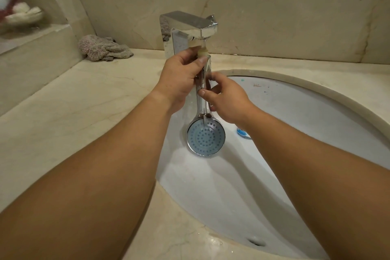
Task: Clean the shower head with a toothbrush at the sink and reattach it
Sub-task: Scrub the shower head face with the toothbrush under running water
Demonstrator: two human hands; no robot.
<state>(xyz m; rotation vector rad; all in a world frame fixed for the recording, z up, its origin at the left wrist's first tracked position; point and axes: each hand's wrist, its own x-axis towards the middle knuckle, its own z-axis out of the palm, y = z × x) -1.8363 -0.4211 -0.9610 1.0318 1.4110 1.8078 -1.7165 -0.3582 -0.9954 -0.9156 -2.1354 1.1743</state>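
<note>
Rinsing looks under way: both hands, left and right, grip the shower head handle-up beneath the tap over the sink; next, probably fetching the toothbrush from the basin.

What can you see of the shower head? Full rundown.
The shower head is a chrome hand-held type with a round face, a pale blue spray plate dotted with rings of nozzle holes, and a long shiny handle. It hangs upright over the sink, face toward the camera, with the handle's top end right under the faucet spout. The left hand holds the upper handle and the right hand the middle. A thin stream runs down onto the face.
</note>
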